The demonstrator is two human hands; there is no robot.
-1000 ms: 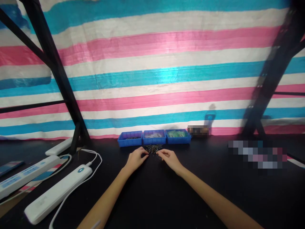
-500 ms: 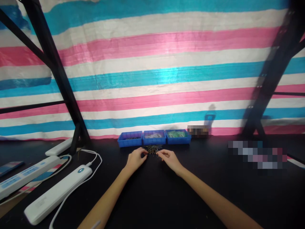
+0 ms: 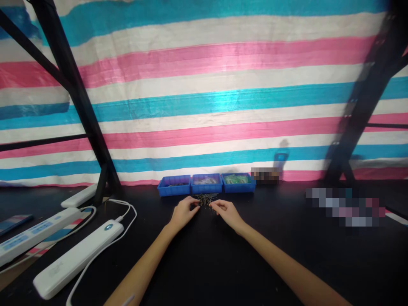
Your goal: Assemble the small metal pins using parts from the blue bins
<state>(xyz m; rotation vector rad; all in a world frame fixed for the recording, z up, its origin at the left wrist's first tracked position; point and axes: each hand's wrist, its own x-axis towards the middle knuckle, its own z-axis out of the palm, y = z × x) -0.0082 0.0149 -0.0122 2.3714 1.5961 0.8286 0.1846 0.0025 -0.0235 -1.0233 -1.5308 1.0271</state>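
Note:
A small heap of thin metal pins, nails or screws lies on the black table, too small to tell which kind. My left hand is at the heap's left edge, thumb and forefinger curled toward each other with their tips close together. From the right, my right hand reaches the near edge of the heap, its fingers drawn into a pinch. What either set of fingertips holds, if anything, is too small to make out. Just behind the heap stand three blue bins: a left bin, a middle bin and a right bin.
Dark small pieces lie in the left bin, pale packets in the middle one, green packets in the right one. At left are a white power bank with a cable and a power strip. Black frame posts flank a striped sheet.
My left hand's fingertips have shifted slightly to the right, closer to the heap. My right hand stays almost in place.

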